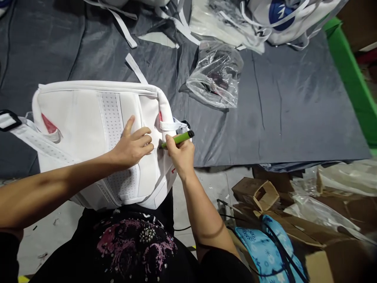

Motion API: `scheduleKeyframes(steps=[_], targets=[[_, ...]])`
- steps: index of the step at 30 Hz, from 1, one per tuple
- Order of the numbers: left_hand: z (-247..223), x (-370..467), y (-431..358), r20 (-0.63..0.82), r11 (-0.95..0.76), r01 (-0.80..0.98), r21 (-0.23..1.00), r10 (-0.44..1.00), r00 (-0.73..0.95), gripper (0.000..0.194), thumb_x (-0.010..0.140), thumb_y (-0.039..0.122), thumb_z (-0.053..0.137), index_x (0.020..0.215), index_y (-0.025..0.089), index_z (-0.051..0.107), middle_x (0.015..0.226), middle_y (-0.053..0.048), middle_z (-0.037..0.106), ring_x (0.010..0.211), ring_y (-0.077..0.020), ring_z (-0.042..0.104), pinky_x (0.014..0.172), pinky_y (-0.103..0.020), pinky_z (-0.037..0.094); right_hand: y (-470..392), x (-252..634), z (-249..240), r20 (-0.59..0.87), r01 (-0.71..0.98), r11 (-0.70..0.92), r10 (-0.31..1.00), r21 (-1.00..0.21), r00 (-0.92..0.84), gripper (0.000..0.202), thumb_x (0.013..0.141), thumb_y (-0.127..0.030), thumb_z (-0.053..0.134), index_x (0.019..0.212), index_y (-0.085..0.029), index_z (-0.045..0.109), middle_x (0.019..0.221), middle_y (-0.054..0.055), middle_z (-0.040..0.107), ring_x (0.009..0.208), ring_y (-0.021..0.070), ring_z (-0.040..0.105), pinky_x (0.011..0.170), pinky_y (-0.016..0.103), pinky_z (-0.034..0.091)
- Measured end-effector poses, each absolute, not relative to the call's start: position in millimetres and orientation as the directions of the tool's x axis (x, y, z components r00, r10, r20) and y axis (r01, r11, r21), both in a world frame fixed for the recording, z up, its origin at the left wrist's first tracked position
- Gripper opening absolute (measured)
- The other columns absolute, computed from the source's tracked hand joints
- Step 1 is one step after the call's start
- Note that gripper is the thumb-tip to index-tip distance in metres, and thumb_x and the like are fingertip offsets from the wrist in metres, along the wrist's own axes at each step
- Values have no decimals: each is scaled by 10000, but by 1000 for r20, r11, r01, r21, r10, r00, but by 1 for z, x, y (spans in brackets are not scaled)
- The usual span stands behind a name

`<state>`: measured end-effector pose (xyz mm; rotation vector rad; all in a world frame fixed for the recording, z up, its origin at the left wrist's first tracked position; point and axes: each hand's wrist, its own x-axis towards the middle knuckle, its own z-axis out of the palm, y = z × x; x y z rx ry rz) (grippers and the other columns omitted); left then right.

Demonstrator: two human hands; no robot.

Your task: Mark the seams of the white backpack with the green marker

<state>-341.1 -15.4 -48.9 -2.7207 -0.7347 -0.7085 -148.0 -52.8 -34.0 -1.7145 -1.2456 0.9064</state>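
Note:
A white backpack (82,118) lies on the near edge of the table, its padded, dotted-mesh side facing up and its lower end at my body. My left hand (132,143) rests on the panel, thumb apart and fingers slightly bent, with nothing visible in it. At the backpack's right side, my right hand (182,155) grips a slim green tool with a black end (181,137). The tool's tip meets the fabric near the side seam; its exact kind is unclear. A white strap with a black buckle (10,121) extends to the left.
A clear plastic bag (218,74) with dark contents lies on the grey-covered table (294,118). More white bags (273,23) and straps sit at the back. A green edge (350,86) borders the right. Cardboard boxes (256,192) and a blue patterned item (271,247) stand below, right.

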Motion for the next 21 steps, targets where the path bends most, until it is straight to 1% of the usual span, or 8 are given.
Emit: scheduleKeyframes(steps=[4, 8, 10, 12, 14, 17, 19, 21], targets=[[-51, -340, -17, 513, -851, 522, -56, 424, 746, 126, 950, 207, 571, 840, 218, 632, 844, 38, 640, 1117, -172, 566, 1270, -618, 46, -47, -145, -30, -72, 421, -139, 982, -896, 173, 359, 848, -483, 616, 628, -212, 532, 469, -71, 459, 444, 107, 445, 462, 253, 331], [-54, -340, -16, 491, -847, 531, -20, 454, 743, 131, 957, 206, 568, 850, 214, 644, 836, 22, 662, 1124, -193, 576, 1230, -678, 139, -43, -143, -32, -61, 447, -120, 987, -886, 146, 376, 856, -484, 606, 609, -218, 509, 493, -59, 480, 461, 106, 458, 472, 247, 349], [-52, -340, -17, 493, -850, 526, -16, 451, 744, 131, 965, 229, 573, 859, 208, 646, 846, 12, 678, 1130, -203, 583, 1233, -672, 122, -43, -143, -32, -36, 481, -95, 991, -872, 131, 399, 858, -491, 591, 583, -227, 475, 479, -57, 462, 457, 107, 453, 471, 245, 340], [-46, -339, -20, 493, -850, 526, 6, 460, 738, 128, 966, 233, 582, 858, 202, 642, 854, 7, 688, 1140, -206, 589, 1247, -643, 84, -44, -143, -30, -9, 553, -83, 991, -829, 134, 419, 838, -488, 592, 546, -239, 424, 447, -57, 425, 437, 110, 439, 445, 245, 300], [-42, -337, -25, 479, -831, 554, 48, 506, 718, 136, 969, 223, 577, 849, 202, 636, 850, 9, 690, 1148, -199, 594, 1260, -605, 61, -46, -145, -30, 9, 595, -87, 988, -799, 157, 430, 827, -486, 585, 523, -246, 400, 427, -49, 417, 416, 116, 435, 414, 245, 261], [-47, -335, -26, 452, -797, 596, 100, 570, 686, 138, 987, 221, 541, 878, 219, 626, 846, 19, 686, 1153, -181, 597, 1269, -562, 37, -44, -146, -35, 40, 576, -19, 995, -817, 89, 462, 882, -499, 521, 514, -235, 432, 418, -28, 448, 410, 123, 447, 412, 249, 273], [-53, -333, -22, 462, -804, 587, 93, 557, 690, 140, 981, 263, 563, 853, 217, 597, 833, 27, 669, 1150, -179, 596, 1269, -540, -21, -40, -146, -40, 98, 609, 3, 988, -793, 123, 460, 867, -501, 533, 503, -236, 438, 416, -16, 465, 402, 129, 444, 417, 261, 284], [-57, -332, -19, 471, -813, 576, 82, 541, 697, 162, 967, 303, 592, 832, 215, 572, 837, 30, 657, 1140, -184, 594, 1264, -534, -67, -39, -145, -43, 146, 602, 22, 976, -798, 159, 439, 855, -513, 546, 526, -228, 491, 439, -1, 507, 413, 144, 471, 432, 269, 321]])
